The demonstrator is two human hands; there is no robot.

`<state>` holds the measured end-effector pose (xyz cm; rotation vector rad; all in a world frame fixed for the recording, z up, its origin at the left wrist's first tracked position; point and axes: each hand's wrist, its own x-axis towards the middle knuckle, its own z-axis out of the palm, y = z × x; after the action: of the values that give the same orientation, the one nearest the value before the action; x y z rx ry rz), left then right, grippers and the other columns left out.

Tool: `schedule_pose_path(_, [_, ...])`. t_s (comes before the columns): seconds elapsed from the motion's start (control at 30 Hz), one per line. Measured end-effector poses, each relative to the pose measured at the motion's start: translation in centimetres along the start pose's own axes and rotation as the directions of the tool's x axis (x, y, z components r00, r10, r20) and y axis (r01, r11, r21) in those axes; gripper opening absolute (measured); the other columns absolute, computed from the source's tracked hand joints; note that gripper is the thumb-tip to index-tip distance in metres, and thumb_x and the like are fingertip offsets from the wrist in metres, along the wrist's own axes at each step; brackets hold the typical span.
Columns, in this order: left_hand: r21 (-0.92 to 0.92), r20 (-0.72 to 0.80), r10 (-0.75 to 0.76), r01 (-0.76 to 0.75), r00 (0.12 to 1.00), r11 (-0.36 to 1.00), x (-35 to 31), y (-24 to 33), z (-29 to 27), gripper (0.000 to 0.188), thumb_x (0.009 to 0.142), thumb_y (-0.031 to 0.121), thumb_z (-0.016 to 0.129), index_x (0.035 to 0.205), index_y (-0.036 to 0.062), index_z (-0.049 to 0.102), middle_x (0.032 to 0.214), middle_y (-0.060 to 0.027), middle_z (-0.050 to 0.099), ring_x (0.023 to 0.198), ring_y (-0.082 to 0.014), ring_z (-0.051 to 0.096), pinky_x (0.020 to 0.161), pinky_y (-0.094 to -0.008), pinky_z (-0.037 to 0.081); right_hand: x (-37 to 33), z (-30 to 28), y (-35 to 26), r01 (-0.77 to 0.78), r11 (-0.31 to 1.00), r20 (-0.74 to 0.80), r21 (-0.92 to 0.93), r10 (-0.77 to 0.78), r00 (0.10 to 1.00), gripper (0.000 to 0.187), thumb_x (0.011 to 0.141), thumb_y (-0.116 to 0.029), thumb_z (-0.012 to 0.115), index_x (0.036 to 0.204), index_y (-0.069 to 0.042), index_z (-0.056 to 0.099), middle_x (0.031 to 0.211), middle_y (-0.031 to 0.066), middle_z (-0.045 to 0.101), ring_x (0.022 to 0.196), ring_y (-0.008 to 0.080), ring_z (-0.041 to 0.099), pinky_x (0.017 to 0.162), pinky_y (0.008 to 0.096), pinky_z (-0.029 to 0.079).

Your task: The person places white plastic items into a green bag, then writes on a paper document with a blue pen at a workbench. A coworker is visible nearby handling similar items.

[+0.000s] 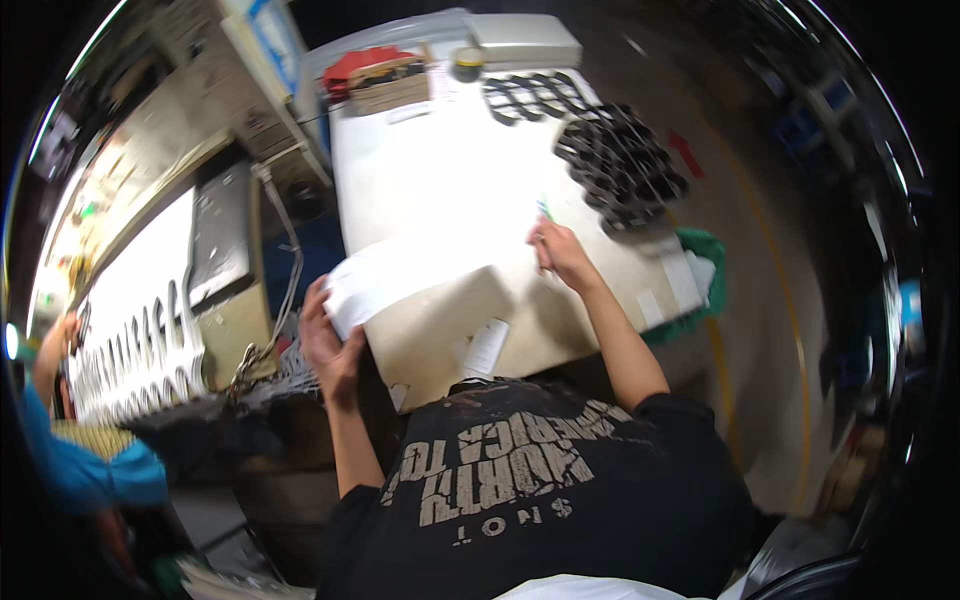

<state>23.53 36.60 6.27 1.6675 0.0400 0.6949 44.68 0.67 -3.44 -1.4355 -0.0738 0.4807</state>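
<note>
My left hand (330, 340) is at the left edge of the table, its fingers and thumb closed on the end of a white sheet (400, 272). The sheet curves over the tabletop and is partly washed out by glare. Over the table's right half, my right hand (562, 252) is closed around a slim pen-like thing (543, 207) with a blue-green and white end, too blurred to name surely. A small white tag (486, 347) with print lies near the table's front edge, close to my shirt.
Black ring-shaped parts (622, 165) are heaped at the table's right edge, with more rings (535, 97) behind. A cardboard box (390, 85), a tape roll (467, 64) and a white box (525, 40) stand at the back. A green-lined bin (712, 270) is right; a blue-sleeved co-worker (130, 475) works left.
</note>
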Motion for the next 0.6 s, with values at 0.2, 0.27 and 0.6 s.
schedule_pose_path(0.2, [-0.102, 0.033, 0.017, -0.013, 0.999, 0.995, 0.0, 2.7, -2.8, 0.072, 0.092, 0.042, 0.08, 0.145, 0.002, 0.052, 0.161, -0.0282, 0.043, 0.15, -0.0393, 0.043, 0.125, -0.0528, 0.033, -1.9, 4.9, -4.7, -0.161, 0.986, 0.147, -0.043, 0.165, 0.975, 0.047, 0.112, -0.037, 0.055, 0.137, 0.002, 0.061, 0.098, 0.0051, 0.068, 0.064, 0.0116, 0.062, 0.06, 0.0338, 0.062])
schedule_pose_path(0.27, [-0.15, 0.104, 0.015, 0.001, 0.994, 0.989, 0.5, 2.8, -3.3, 0.076, 0.089, 0.048, 0.081, 0.144, 0.0026, 0.054, 0.16, -0.0291, 0.043, 0.149, -0.0397, 0.043, 0.125, -0.0538, 0.033, -3.3, 4.4, -4.4, -0.182, 0.982, 0.244, 0.043, 0.166, 0.956, 0.045, 0.112, -0.036, 0.056, 0.14, -0.001, 0.062, 0.104, 0.0043, 0.07, 0.068, 0.0122, 0.064, 0.061, 0.0328, 0.061])
schedule_pose_path(0.6, [-0.085, 0.442, 0.03, 0.009, 0.897, 0.996, 5.3, 4.7, -1.8, 0.074, 0.083, 0.047, 0.083, 0.139, 0.0061, 0.059, 0.16, -0.0304, 0.041, 0.148, -0.0412, 0.042, 0.122, -0.0553, 0.032, -10.6, 3.3, -6.8, -0.158, 0.733, 0.352, 0.662, -0.118, 0.929, 0.058, 0.113, -0.057, 0.042, 0.13, -0.004, 0.061, 0.075, 0.0041, 0.063, 0.047, 0.0132, 0.056, 0.042, 0.0274, 0.047])
